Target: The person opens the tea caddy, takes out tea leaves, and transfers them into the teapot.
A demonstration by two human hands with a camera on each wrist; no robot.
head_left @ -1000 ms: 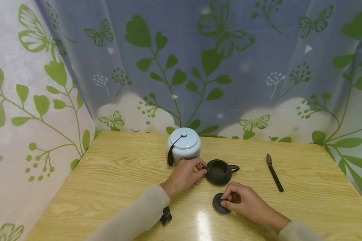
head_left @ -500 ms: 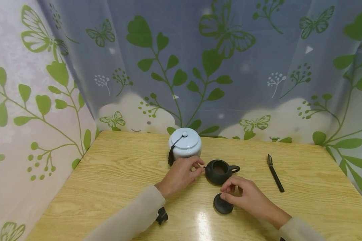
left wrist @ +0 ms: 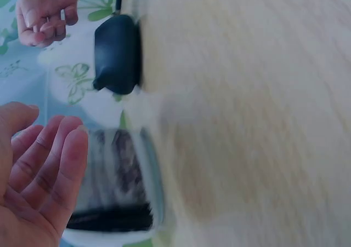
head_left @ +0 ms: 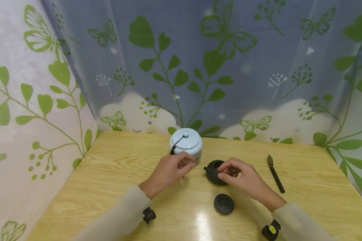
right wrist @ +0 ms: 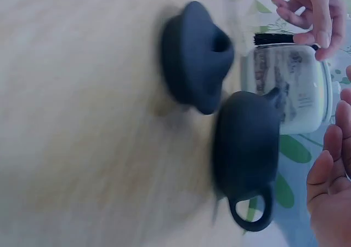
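Head view: both hands up over the desk, nothing in either grip.

Right hand: fingers loosely bent, moderate gap between thumb and fingertips. From the head it overlaps the black teapot, covering its handle and part of the mouth. Left wrist view settles the contact question: clear space between those fingers and the pot. Right wrist view gives the handle, a full loop with no fingers on it.

Left hand: fingers softly curved, thumb apart from them, palm bare in left wrist view. From the head it sits in front of the white lidded jar; can't tell whether a fingertip touches it.

Teapot stands upright on the desk, right of the jar, spout toward the jar. Its mouth is uncovered, which only the head view shows; both wrist views get it from the side.

Teapot lid lies on the desk, on the near side of the pot. Head view shows a dark disc; right wrist view shows the raised knob with a dark opening.

Jar: dark tassel hangs down its side; wrist views add blurred grey decoration on the wall.

Black pen-like tool lies on the desk, right of the pot.
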